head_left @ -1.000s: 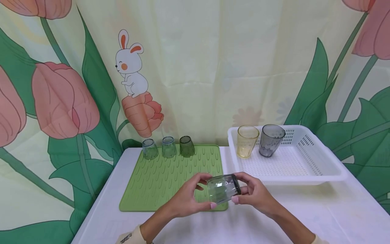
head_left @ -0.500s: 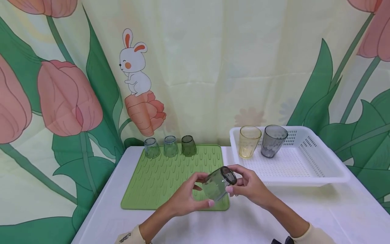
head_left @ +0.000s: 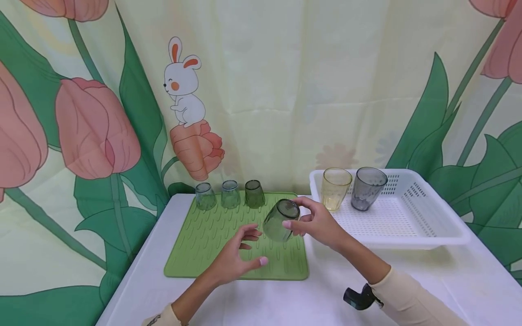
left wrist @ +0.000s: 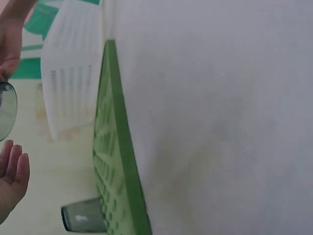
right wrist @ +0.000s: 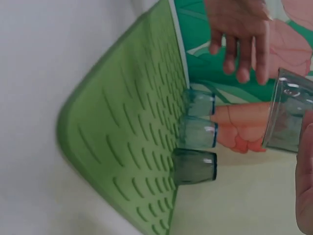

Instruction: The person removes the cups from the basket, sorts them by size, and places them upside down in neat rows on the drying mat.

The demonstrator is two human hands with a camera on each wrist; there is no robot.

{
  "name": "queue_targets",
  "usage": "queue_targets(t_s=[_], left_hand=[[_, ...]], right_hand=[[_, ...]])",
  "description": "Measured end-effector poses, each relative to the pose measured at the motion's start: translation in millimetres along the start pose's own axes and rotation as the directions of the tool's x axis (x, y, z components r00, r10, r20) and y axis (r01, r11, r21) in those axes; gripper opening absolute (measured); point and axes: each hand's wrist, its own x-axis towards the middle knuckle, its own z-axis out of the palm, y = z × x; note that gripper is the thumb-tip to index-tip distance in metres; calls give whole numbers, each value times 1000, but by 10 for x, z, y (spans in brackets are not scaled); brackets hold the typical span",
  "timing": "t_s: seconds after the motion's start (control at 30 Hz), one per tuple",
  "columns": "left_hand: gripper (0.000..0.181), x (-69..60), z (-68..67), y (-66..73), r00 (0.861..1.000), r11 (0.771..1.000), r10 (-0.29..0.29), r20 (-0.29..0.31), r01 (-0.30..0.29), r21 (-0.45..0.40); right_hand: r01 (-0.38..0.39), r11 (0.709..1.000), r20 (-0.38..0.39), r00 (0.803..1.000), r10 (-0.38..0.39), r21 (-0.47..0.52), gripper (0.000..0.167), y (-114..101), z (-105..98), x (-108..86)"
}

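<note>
A dark grey-green drinking glass [head_left: 278, 226] is held tilted, base up, above the right half of a green drying mat [head_left: 204, 253]. My right hand [head_left: 320, 224] grips it near its base, thumb in front and fingers behind. Just left of the glass is my left hand [head_left: 234, 256], apart from it, its fingers loosely spread and holding nothing. In the right wrist view, the glass [right wrist: 292, 112] shows at the right edge, and the left hand [right wrist: 239, 36] hangs at the top. Three glasses stand upside down along the mat's back edge: two bluish [head_left: 205, 197] and a dark green one [head_left: 254, 194].
A white perforated basket [head_left: 408, 240] stands right of the mat. In its left part are a yellow glass [head_left: 335, 190] and a grey glass [head_left: 368, 190], mouths up. Behind the white-covered table [head_left: 261, 303] hangs a printed curtain [head_left: 265, 90].
Both hands held the glass earlier. The left hand has let go and drawn back left. The right hand has carried the glass up and farther back over the mat, turning its base upward.
</note>
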Motion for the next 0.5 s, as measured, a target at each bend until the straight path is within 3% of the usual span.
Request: queue_targets(t_s=[0.2, 0.5], left_hand=[[69, -79, -183, -211, 998, 998, -58, -31, 59, 5], [58, -212, -409, -484, 987, 988, -146, -71, 149, 38]], right_hand=[[-38, 995, -93, 995, 30, -93, 61, -15, -9, 285], [-119, 986, -168, 981, 98, -120, 74, 65, 87, 627]])
